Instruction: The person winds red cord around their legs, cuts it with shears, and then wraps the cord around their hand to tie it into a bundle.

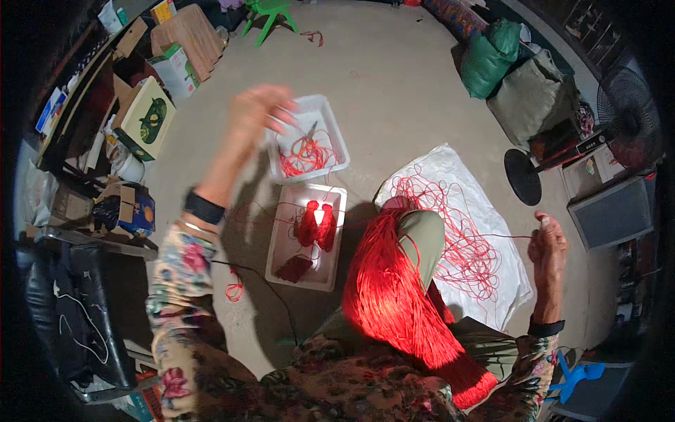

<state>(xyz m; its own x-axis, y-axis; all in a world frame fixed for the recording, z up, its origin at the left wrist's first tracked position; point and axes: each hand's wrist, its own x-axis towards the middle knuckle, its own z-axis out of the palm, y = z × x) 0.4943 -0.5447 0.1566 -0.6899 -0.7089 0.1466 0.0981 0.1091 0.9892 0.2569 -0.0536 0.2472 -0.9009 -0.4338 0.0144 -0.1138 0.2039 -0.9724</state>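
Observation:
A thick hank of red cord [394,295] lies draped over my raised knee and across my lap. Out to the right, my right hand [548,243] is closed on a thin red cord [510,236], which runs taut toward the knee. My left hand [256,116] is raised beside the upper white tray [342,151], its fingers smeared by motion, so its grip cannot be made out. Scissors [309,133] and loose red cord [307,160] lie in that tray. A lower white tray [277,243] holds red tassel-like bundles [325,228] and a dark red piece [294,268].
Tangled red cord [467,260] spreads over a white sheet [415,167] right of my knee. A standing fan [524,176] and grey bags [531,98] are at the right. Boxes [144,119] and a black seat [91,309] line the left. A green stool [269,13] stands far off.

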